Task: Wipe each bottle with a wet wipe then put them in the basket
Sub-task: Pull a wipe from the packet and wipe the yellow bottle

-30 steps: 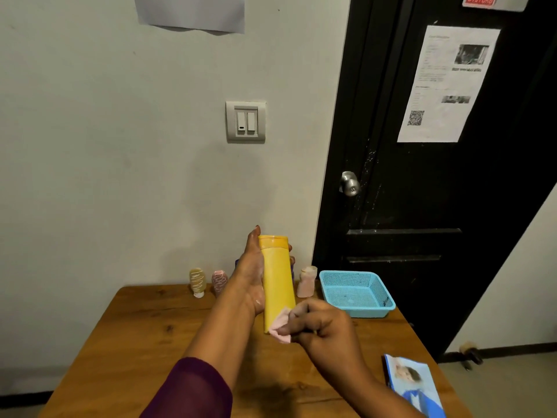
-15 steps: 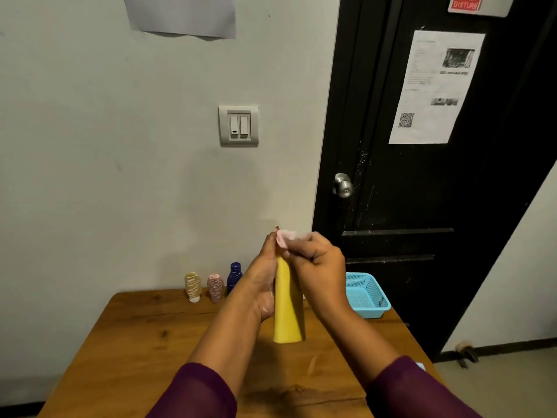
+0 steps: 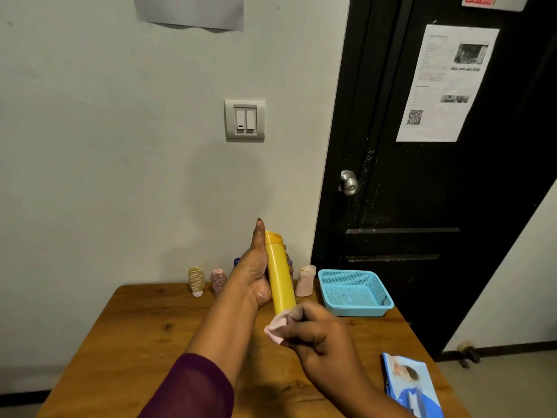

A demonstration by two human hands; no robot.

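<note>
Right now, nearest: a packet (image 3: 410, 384) lies on the tabletop (image 3: 150, 327) at the front right edge, nobody touching it. Next up is the right grip (image 3: 316, 336), fingers curled and pinching the pink wipe (image 3: 275, 325). The wipe sits against the bottom end of the yellow bottle (image 3: 280, 279).

The bottle is held off the tabletop, long axis near upright, cap end up and tipped slightly left. It runs up and away from the right grip. The left grip (image 3: 256, 273) wraps its upper half from the left side, one digit straight up past the cap.

My read: the next stroke goes up that axis, from the wipe toward the left grip.

The basket (image 3: 358, 309) stands beyond to the right, nearer the right grip, no bottle in it that I can see. Farthest, by the wall: tan bottle (image 3: 196, 280), pink bottle (image 3: 218, 282), pale bottle (image 3: 306, 280).
</note>
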